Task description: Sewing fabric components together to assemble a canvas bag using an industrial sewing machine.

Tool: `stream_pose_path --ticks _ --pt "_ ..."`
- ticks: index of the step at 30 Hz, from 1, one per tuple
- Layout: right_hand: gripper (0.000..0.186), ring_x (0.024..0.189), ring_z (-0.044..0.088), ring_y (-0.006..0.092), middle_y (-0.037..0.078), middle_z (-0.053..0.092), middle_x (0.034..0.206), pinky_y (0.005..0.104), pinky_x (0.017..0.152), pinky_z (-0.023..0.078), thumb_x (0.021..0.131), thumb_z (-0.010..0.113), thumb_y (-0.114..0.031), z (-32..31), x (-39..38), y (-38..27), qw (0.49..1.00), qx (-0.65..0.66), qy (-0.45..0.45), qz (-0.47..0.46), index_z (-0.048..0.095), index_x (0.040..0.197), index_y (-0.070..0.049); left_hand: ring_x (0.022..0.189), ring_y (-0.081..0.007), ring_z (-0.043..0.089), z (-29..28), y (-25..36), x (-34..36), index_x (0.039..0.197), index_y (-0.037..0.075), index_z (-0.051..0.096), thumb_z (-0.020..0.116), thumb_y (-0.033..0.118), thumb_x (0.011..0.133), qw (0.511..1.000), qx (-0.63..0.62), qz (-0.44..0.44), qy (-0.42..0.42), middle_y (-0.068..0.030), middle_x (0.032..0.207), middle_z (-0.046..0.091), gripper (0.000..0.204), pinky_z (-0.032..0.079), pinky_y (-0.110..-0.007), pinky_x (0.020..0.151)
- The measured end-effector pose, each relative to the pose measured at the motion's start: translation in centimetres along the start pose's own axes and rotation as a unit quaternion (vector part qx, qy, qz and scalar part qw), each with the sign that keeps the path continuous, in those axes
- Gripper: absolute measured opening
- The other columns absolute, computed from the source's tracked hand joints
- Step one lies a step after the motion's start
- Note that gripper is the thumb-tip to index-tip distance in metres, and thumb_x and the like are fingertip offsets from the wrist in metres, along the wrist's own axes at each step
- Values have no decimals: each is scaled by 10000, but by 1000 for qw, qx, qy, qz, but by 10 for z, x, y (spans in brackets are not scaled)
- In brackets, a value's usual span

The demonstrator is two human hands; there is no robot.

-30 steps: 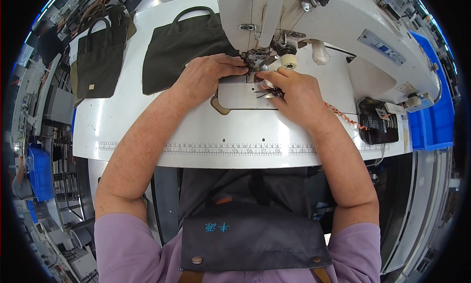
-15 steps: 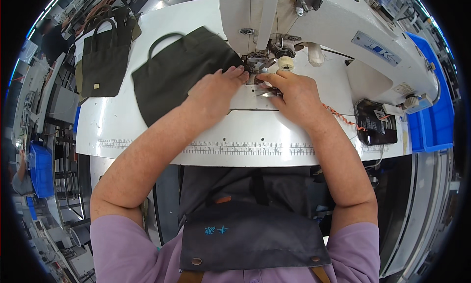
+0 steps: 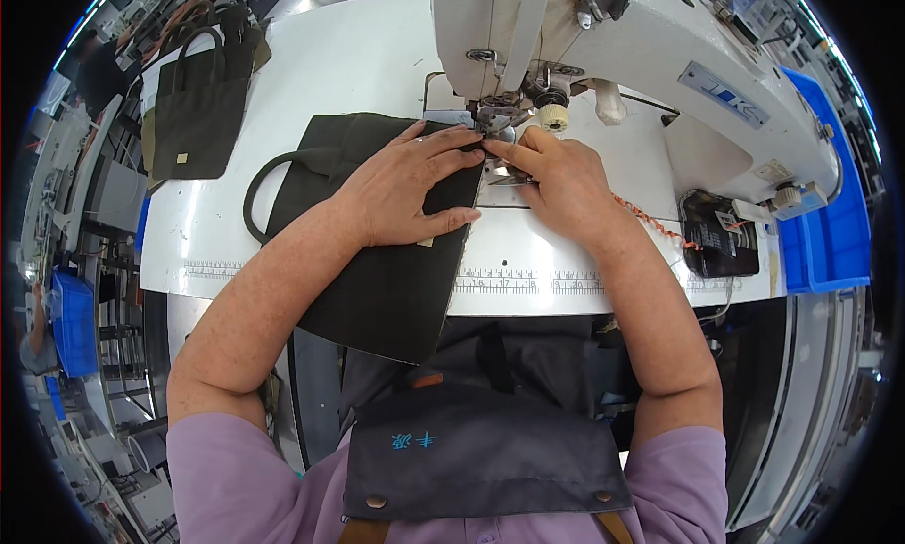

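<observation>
A dark green handbag panel with a looped handle lies under the sewing machine's needle area, its lower corner hanging past the table's front edge. Flat on the panel rests my left hand, fingers stretched toward the presser foot and thumb apart. My right hand is curled just right of the foot, index fingertip at the panel's edge. Metal thread snips stick out from under its fingers; their handles are mostly hidden in the palm.
More dark green bag pieces with handles lie at the table's far left. A printed ruler runs along the front edge. At right are an orange coiled cord, a black phone-like slab and a blue bin.
The bag panel has turned, its handle swinging to the left and its lower end coming over the front edge. My left hand has spread flat on it; my right hand has barely moved.
</observation>
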State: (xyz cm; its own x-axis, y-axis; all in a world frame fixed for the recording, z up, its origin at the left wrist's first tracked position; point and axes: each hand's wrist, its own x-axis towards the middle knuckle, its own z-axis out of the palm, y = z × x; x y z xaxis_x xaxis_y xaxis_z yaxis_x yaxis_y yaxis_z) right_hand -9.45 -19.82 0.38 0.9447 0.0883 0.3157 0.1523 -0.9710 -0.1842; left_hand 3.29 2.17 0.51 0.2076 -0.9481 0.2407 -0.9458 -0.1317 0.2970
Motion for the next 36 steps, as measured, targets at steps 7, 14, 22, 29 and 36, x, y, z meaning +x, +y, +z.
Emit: stream_pose_path --ticks 7,14,22,29,36 --pt "453 859 682 276 65 631 970 424 755 555 832 734 -175 -2 -1 -2 1000 -4 -3 11 704 1283 -209 1449 -323 437 -6 -8 7 1409 60 578 720 421 887 1000 4 0 -16 -147 1557 465 650 256 -559 1238" --pt "403 847 692 291 61 649 917 432 737 560 829 731 -166 1 -2 4 999 31 27 8 723 1231 -201 1464 -329 418 -5 -6 8 1428 63 566 709 412 894 1000 11 -9 -17 -155 1548 474 654 263 -575 1231" --pt "391 842 688 294 57 646 907 431 729 559 816 738 -143 2 -3 5 997 61 44 6 733 1203 -199 1475 -352 399 20 26 2 1471 34 509 661 486 940 994 49 -90 40 -178 1542 471 713 267 -591 1217" --pt "343 824 687 296 54 653 896 437 739 556 824 727 -153 3 -5 7 997 53 47 21 739 1165 -191 1470 -355 406 19 18 8 1465 78 534 648 475 949 995 55 -79 35 -191 1532 479 661 278 -591 1212" --pt "393 830 685 281 88 709 953 420 796 490 868 716 -484 -2 -9 21 987 -64 68 128 783 1061 -148 1442 -366 439 18 6 13 1424 162 601 636 409 958 996 62 -58 40 -203 1492 524 529 300 -578 1210"
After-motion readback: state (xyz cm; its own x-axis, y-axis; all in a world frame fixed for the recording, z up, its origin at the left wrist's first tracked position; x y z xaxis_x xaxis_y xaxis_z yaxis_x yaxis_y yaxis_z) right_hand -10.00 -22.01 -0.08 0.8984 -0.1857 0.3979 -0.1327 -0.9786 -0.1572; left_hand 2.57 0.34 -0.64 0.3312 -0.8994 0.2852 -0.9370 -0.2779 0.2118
